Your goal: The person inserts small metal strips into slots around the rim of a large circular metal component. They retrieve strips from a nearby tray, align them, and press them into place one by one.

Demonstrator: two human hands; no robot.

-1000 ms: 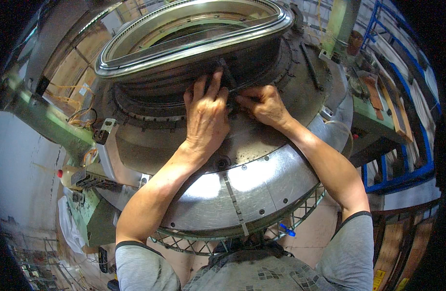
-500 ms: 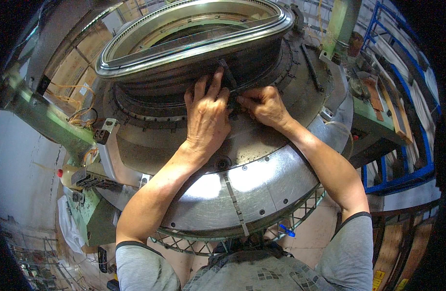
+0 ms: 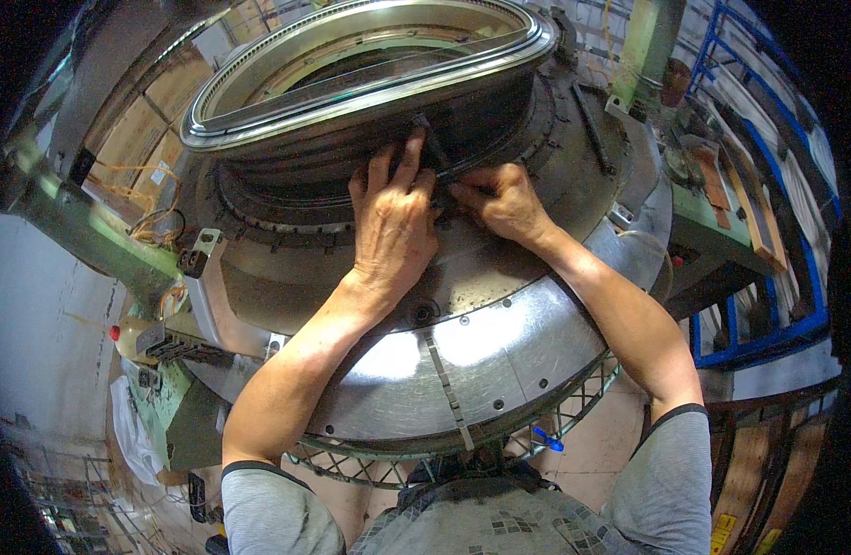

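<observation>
Both my hands work at the near side of a dark cylinder [image 3: 296, 166] in the middle of a large round metal machine. My left hand [image 3: 393, 227] reaches up with fingers apart, one fingertip against a thin dark strip [image 3: 435, 143] that leans on the cylinder wall. Its thumb is mostly hidden behind the hand. Just right of it, my right hand [image 3: 507, 203] is closed in a pinch close to the strip's lower end. Whatever lies between its fingertips is too small and dark to make out. A shiny metal rim [image 3: 351, 120] tops the cylinder.
A polished metal ring plate [image 3: 481, 361] curves below my forearms. On the machine's right side lies a dark bar [image 3: 594, 129]. Green posts [image 3: 102, 222] stand left and right. A blue rack [image 3: 768, 342] is at the right, and a blue clip [image 3: 548, 439] hangs under the plate.
Hands and strip keep nearly the same place and pose. The view has shifted only very slightly.
</observation>
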